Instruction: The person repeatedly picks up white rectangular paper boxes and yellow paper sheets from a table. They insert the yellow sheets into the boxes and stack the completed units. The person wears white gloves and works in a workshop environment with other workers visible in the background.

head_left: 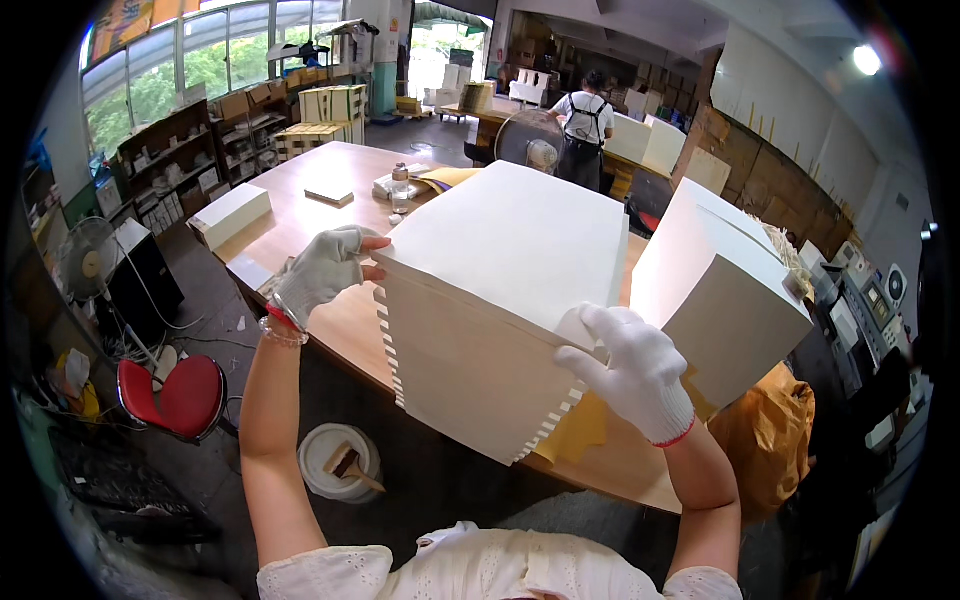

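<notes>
A tall white block that looks like a stack of paper point(470, 350) stands on the table in front of me, with short white tabs or notches down both near edges. My left hand point(325, 268), in a whitish glove with bare fingertips, grips its upper left corner. My right hand point(637, 370), in a white knitted glove with a red cuff edge, holds the upper right near corner, thumb on the near face and fingers over the top edge. A second white stack point(735, 290) stands to the right, apart from the first.
The wooden table point(330, 175) also bears a long white block point(235, 215), a small pad point(329, 197) and a glass bottle point(400, 185). On the floor are a white bucket point(318, 485) with a brush point(350, 467), a red chair point(190, 395) and an orange sack point(765, 440). A person point(583, 125) stands beyond a fan.
</notes>
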A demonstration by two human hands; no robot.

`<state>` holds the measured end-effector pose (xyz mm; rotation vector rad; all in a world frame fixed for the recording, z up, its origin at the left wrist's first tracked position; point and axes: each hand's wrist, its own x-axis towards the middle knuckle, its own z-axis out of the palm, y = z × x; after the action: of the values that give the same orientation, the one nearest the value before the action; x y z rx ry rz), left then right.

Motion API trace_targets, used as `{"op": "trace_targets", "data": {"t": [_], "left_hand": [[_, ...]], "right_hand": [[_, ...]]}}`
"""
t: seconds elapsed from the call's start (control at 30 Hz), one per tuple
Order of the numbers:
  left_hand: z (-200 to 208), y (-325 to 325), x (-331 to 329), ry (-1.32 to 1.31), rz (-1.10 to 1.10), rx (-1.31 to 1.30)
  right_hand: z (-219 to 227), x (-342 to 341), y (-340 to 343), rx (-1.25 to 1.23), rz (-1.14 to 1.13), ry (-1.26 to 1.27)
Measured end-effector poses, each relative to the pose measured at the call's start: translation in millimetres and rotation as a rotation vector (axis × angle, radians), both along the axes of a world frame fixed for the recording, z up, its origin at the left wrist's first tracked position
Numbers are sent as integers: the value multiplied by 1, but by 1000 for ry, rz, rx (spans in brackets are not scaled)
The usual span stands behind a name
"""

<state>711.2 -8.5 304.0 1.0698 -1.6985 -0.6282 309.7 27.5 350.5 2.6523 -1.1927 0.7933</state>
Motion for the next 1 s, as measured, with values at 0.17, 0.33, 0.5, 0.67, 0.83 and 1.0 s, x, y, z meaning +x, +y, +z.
{"op": "trace_targets", "data": {"t": [0.17, 0.33, 0.5, 0.67, 0.83, 1.0], "left_hand": [[6, 4, -4, 14, 66, 78], [27, 3, -3, -14, 54, 212], [27, 0, 6, 48, -19, 260], [22, 7, -4, 14, 22, 228], [18, 16, -10, -190, 139, 92], [39, 38, -30, -802, 383, -278]], "right_hand": [[-10, 1, 2, -94, 15, -39], [-13, 5, 7, -35, -4, -128], [-30, 9, 7, -49, -27, -248], [-48, 9, 5, -219, -38, -295], [-60, 6, 12, -164, -159, -202], [-44, -6, 8, -44, -43, -199]]}}
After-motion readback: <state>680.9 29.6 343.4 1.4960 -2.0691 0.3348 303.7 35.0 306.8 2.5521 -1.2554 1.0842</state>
